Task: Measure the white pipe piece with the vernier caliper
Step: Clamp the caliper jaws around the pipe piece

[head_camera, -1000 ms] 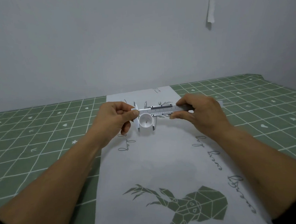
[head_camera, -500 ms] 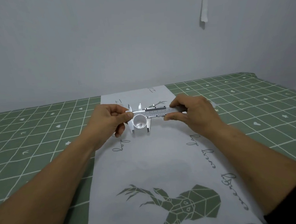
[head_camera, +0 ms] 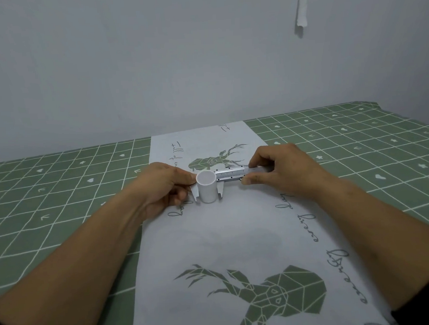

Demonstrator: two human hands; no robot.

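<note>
1. Clamping now: white pipe piece [head_camera: 206, 186] sits upright between the vernier caliper [head_camera: 230, 174] jaws, above the cloth [head_camera: 237, 231].
2. Left hand [head_camera: 163, 184] grips pipe and jaw end; right hand [head_camera: 281, 169] pinches the beam.
3. Next, I judge: snug the slider, read the scale.

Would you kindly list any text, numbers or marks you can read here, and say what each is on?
None can be read with confidence.
Caliper: scale marks and a small imprint, too small to read.
Cloth: cursive script along both sides of the white strip, too slanted and blurred to quote.
Pipe: no marking visible.
</note>
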